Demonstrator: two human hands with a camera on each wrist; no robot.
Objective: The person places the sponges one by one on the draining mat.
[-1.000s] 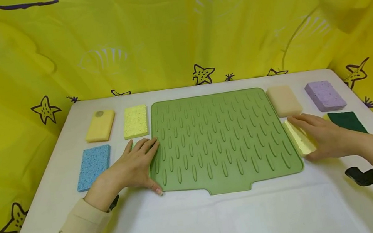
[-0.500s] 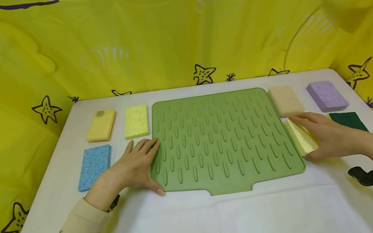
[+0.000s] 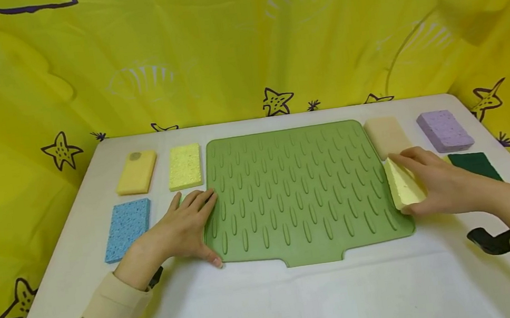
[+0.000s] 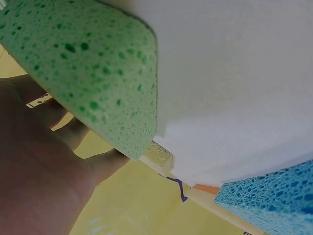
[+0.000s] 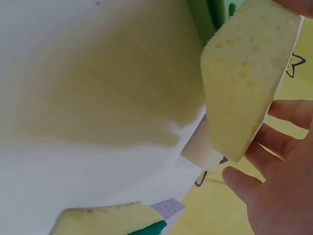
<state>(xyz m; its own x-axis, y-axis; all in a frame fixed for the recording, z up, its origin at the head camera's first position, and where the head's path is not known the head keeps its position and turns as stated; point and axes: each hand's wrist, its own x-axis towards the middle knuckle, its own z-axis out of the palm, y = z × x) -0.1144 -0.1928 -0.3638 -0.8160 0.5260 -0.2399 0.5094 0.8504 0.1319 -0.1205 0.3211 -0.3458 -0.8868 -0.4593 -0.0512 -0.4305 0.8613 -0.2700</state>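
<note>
A ribbed green silicone mat (image 3: 297, 191) lies flat in the middle of the table. At its right edge my right hand (image 3: 443, 178) grips a pale yellow sponge (image 3: 403, 183), thumb at the near end and fingers at the far end. This sponge is tilted and overlaps the mat's edge in the head view. My left hand (image 3: 187, 225) spans a light green sponge (image 4: 93, 63) beside the mat's left edge, with fingers along its far side in the left wrist view. From above, the hand hides most of that sponge.
Left of the mat lie a yellow sponge (image 3: 184, 166), an orange-yellow sponge (image 3: 136, 173) and a blue sponge (image 3: 127, 230). To the right are a beige sponge (image 3: 387, 135), a purple sponge (image 3: 444, 130) and a scouring sponge (image 3: 473, 166) with a dark green pad. A yellow patterned curtain (image 3: 222, 46) surrounds the table.
My right hand has shifted slightly left and away from me, lifting and tilting the pale yellow sponge over the mat's edge. My left hand has stayed in place.
</note>
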